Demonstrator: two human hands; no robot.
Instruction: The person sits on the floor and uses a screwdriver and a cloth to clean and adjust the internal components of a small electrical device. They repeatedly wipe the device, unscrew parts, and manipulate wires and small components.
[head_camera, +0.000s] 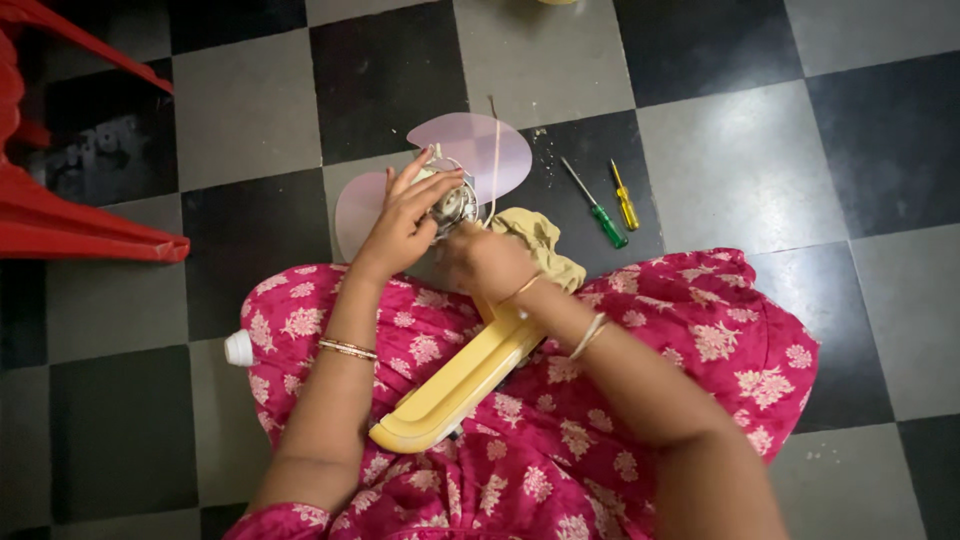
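Small metal fan motor hub (455, 203) with pale pink translucent blades is clasped by left hand (405, 222); right hand (485, 262), fingers curled at its near side, grasp unclear; cream plastic fan body (460, 380) runs back toward the lap.

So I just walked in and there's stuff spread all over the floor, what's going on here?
A person sits on the checkered floor with a small yellow fan across the lap. The left hand grips the motor hub between the pale pink blades, and the right hand works at the hub beside a tan cloth. Two screwdrivers, green-handled and yellow-handled, lie untouched nearby.
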